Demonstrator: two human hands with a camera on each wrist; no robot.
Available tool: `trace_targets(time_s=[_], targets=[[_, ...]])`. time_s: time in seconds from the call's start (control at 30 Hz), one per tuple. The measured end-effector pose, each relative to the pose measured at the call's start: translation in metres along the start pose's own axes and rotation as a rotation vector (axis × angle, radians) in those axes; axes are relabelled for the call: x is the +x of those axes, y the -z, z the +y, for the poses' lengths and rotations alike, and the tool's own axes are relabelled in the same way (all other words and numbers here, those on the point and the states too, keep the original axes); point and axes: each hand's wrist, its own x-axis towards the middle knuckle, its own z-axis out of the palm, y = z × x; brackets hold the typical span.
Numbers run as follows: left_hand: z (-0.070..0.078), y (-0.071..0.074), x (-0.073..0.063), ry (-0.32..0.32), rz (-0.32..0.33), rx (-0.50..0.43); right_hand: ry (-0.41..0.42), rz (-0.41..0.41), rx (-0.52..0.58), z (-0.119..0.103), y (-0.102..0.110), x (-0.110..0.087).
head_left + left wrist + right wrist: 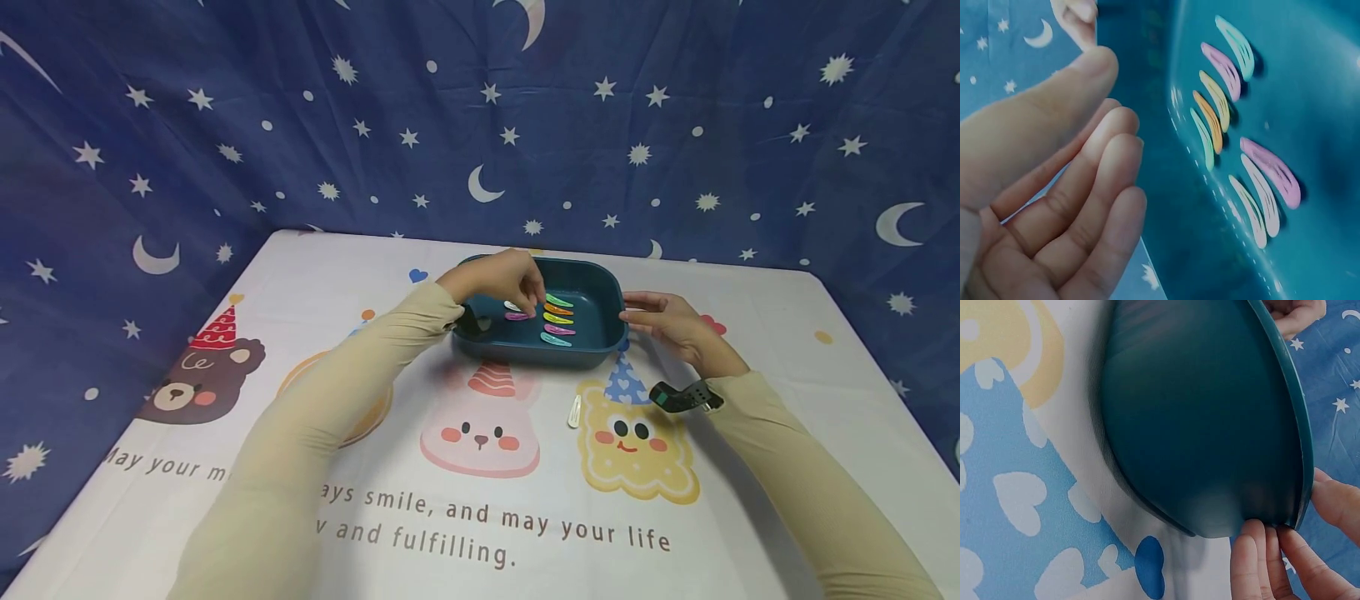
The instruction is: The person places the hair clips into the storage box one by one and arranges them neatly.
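Note:
My left hand [504, 279] reaches over a dark teal plastic box [551, 357], fingers pointing down beside the snap hair clips inside. In the left wrist view its fingers [1119, 159] are loosely bent, with nothing visible between thumb and fingertips. Nearest to it lie three clips: a magenta clip [1270, 172], a pale pink clip [1261, 195] and a pale green clip [1247, 211]. Several more form a second row, among them an orange clip [558, 309] and a light blue clip [556, 340]. My right hand [671, 325] pinches the box's right end at the rim.
A white hair clip [574, 412] lies on the tablecloth [360, 550] in front of the box, beside a printed yellow biscuit figure. A dark blue curtain [420, 108] with stars and moons hangs behind the table and along its left side.

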Motion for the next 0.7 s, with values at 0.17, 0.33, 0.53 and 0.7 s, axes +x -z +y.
trace_targets(time_s=[0.17,0.33,0.53,0.7], targets=[[0.014,-0.009,-0.008,-0.039,0.005,0.002,-0.008,0.003,0.003,-0.001,0.000,0.000],[0.030,-0.020,-0.017,-0.059,0.007,0.002,-0.008,0.000,0.001,-0.001,0.000,0.000],[0.042,-0.036,-0.025,-0.110,0.016,0.008,-0.003,-0.001,-0.006,0.000,0.000,0.000],[0.046,-0.049,-0.029,-0.139,0.030,-0.009,-0.003,-0.004,-0.001,0.000,0.000,0.000]])
